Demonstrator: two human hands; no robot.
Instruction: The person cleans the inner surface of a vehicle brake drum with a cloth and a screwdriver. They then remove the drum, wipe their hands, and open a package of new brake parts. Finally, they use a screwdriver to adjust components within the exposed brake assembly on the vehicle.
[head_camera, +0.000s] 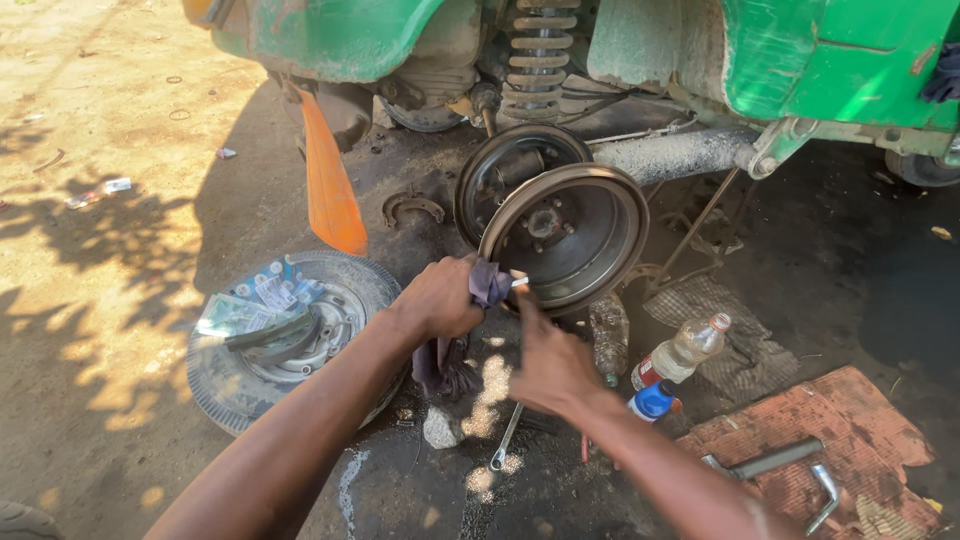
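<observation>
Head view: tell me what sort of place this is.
Probably an open-air roadside repair spot: bare dirt ground, a green vehicle with its brake drum exposed, a removed wheel lying flat.

A round, rusty-rimmed grey metal brake drum (566, 236) is standing on edge, open face outward; a crumpled dark purple rag (487, 284) is pressing against its lower rim.
</observation>
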